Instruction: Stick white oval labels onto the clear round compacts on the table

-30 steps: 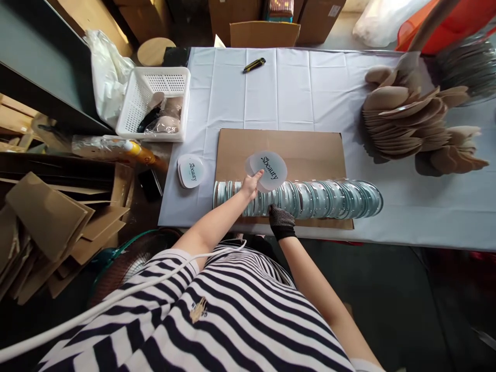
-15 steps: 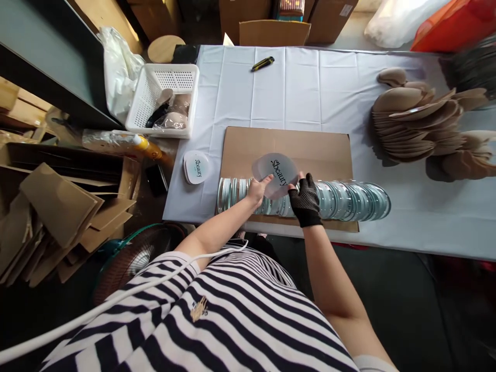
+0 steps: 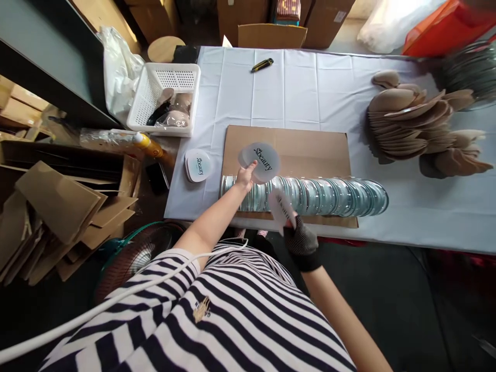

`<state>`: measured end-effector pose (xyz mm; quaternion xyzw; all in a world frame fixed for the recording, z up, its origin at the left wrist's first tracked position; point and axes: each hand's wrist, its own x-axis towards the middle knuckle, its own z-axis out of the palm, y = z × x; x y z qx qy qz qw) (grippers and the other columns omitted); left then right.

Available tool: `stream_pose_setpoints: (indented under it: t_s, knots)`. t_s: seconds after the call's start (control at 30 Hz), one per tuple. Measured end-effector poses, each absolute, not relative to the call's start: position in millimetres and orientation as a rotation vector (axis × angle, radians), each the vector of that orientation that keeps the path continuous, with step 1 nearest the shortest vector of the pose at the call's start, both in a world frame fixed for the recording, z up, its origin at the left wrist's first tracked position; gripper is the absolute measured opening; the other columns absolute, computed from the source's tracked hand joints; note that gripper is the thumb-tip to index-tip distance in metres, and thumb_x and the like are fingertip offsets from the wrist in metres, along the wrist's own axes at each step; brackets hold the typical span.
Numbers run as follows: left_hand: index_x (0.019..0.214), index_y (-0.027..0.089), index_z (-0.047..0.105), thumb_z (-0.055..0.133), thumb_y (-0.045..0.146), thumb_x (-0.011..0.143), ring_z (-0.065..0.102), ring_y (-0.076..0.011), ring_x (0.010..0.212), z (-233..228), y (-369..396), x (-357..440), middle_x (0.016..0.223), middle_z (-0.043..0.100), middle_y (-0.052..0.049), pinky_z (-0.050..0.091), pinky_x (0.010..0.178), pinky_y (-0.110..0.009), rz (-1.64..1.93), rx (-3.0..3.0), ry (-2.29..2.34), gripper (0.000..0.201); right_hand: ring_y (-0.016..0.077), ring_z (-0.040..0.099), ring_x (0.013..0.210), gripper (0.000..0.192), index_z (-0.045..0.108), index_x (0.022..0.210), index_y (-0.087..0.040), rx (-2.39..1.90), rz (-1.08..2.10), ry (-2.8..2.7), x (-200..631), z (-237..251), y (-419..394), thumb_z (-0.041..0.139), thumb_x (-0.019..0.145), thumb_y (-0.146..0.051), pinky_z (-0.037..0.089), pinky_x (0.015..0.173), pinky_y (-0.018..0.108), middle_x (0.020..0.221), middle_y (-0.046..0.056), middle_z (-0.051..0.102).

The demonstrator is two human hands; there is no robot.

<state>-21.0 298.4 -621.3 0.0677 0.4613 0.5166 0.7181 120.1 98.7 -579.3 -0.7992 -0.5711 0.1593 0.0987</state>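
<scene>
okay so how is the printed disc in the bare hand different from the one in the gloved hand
The disc in the left hand faces the camera nearly flat, so its dark lettering reads clearly; the disc in the right hand is tilted steeply and blurred, its print barely legible. The left hand is bare and holds its disc above the cardboard sheet; the right hand is gloved and holds its disc nearer the table's front edge. Both are pale, rounded and printed.

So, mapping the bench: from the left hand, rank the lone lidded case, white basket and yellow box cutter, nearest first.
From the left hand:
1. Lidded case, just to its left.
2. White basket, far left.
3. Box cutter, at the far edge.
</scene>
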Motion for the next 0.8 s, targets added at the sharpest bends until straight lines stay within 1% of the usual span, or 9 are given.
stream_pose_setpoints:
  t_s: [0.1,0.2,0.3,0.37,0.47,0.6,0.7,0.8]
  knots:
    - [0.114,0.014,0.069,0.079,0.014,0.076,0.065,-0.0253,0.118,-626.3,302.2,-30.9,0.113,0.074,-0.011,0.048,0.108,-0.044,1.132,0.091,1.014,0.039,0.0195,0.064,0.067,0.047,0.052,0.139,-0.020,-2.406,0.718,-1.936,97.8,-587.5,77.5,0.043,0.094,-0.032,0.041,0.060,0.026,0.089,0.009,0.072]
    - [0.117,0.013,0.068,0.076,0.014,0.079,0.065,-0.0258,0.118,-630.6,299.6,-32.3,0.114,0.073,-0.012,0.047,0.109,-0.045,1.125,0.107,1.003,0.038,0.0199,0.067,0.074,0.046,0.048,0.141,-0.022,-2.471,0.814,-1.988,76.5,-601.1,105.0,0.043,0.096,-0.029,0.041,0.063,0.025,0.095,0.010,0.073]
    - [0.116,0.011,0.068,0.075,0.012,0.080,0.065,-0.0267,0.118,-632.2,298.4,-30.2,0.112,0.074,-0.013,0.046,0.109,-0.046,1.115,0.158,1.012,0.037,0.0213,0.069,0.081,0.040,0.050,0.135,-0.021,-2.498,0.834,-1.970,67.7,-608.7,144.3,0.041,0.097,-0.028,0.041,0.067,0.027,0.097,0.010,0.072]
    - [0.117,0.012,0.068,0.077,0.013,0.078,0.065,-0.0271,0.118,-632.5,298.8,-29.5,0.113,0.073,-0.013,0.046,0.109,-0.047,1.113,0.159,1.008,0.041,0.0219,0.069,0.081,0.035,0.051,0.130,-0.020,-2.519,0.844,-1.933,69.5,-608.9,157.4,0.040,0.099,-0.033,0.040,0.068,0.028,0.094,0.010,0.072]
    - [0.120,0.014,0.067,0.079,0.014,0.076,0.064,-0.0262,0.119,-634.4,299.4,-29.8,0.114,0.073,-0.012,0.046,0.110,-0.046,1.129,0.119,1.001,0.046,0.0214,0.068,0.081,0.031,0.054,0.118,-0.018,-2.557,0.887,-1.853,78.3,-606.6,153.8,0.039,0.099,-0.039,0.038,0.066,0.028,0.093,0.009,0.071]
    - [0.120,0.015,0.067,0.076,0.012,0.079,0.065,-0.0247,0.118,-639.7,299.2,-31.0,0.109,0.075,-0.010,0.046,0.110,-0.046,1.127,0.096,1.001,0.042,0.0190,0.066,0.083,0.024,0.057,0.105,-0.018,-2.485,0.916,-1.792,85.4,-612.1,142.8,0.039,0.099,-0.032,0.035,0.065,0.025,0.094,0.008,0.071]
    - [0.118,0.015,0.067,0.076,0.013,0.078,0.065,-0.0247,0.116,-642.4,299.0,-32.7,0.109,0.075,-0.010,0.046,0.109,-0.046,1.120,0.099,0.975,0.041,0.0189,0.066,0.085,0.024,0.059,0.104,-0.017,-2.450,0.886,-1.771,79.9,-623.8,151.4,0.039,0.099,-0.028,0.037,0.067,0.025,0.091,0.008,0.071]
    - [0.118,0.014,0.067,0.076,0.015,0.079,0.066,-0.0248,0.114,-643.2,298.1,-35.5,0.109,0.075,-0.011,0.046,0.108,-0.046,1.119,0.113,0.943,0.040,0.0208,0.067,0.085,0.026,0.060,0.110,-0.016,-2.487,0.849,-1.804,71.6,-635.3,164.2,0.039,0.099,-0.026,0.041,0.071,0.027,0.095,0.011,0.071]
